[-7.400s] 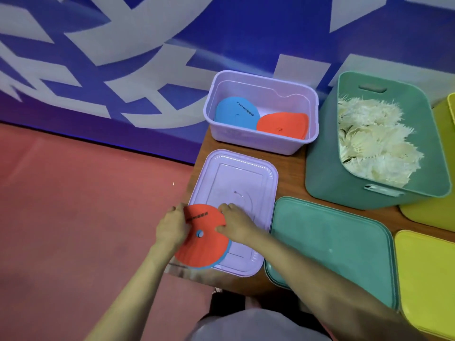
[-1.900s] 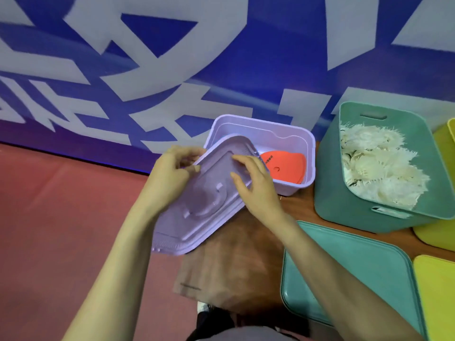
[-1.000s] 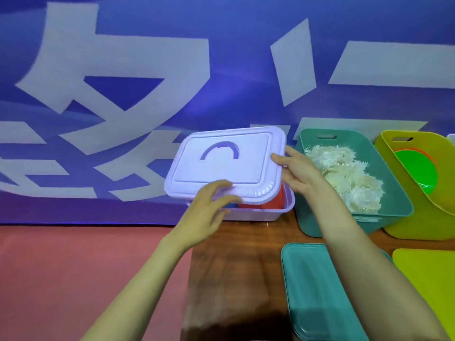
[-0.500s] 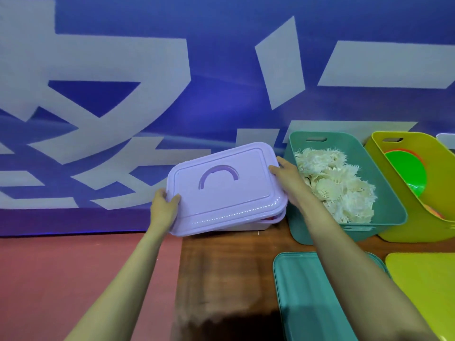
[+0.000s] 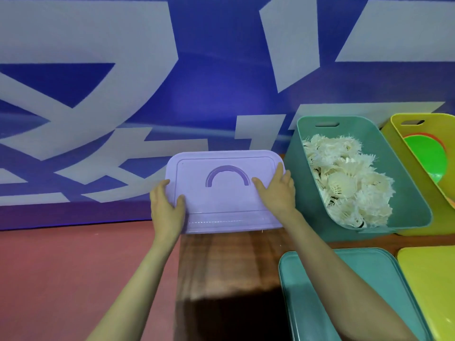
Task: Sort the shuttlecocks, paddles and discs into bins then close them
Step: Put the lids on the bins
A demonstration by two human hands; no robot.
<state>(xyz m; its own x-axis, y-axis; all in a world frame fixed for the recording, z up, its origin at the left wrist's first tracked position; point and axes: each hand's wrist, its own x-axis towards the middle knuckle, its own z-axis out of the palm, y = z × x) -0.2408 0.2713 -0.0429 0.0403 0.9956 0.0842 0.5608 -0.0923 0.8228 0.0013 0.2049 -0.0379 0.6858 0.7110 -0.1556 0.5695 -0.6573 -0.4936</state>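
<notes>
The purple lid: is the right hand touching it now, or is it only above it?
Touching. The head view shows the right hand lying flat on the purple lid near its right edge, fingers straight, with no gap beneath.

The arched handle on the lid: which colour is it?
The handle is darker purple than the pale lilac lid; head view.
</notes>
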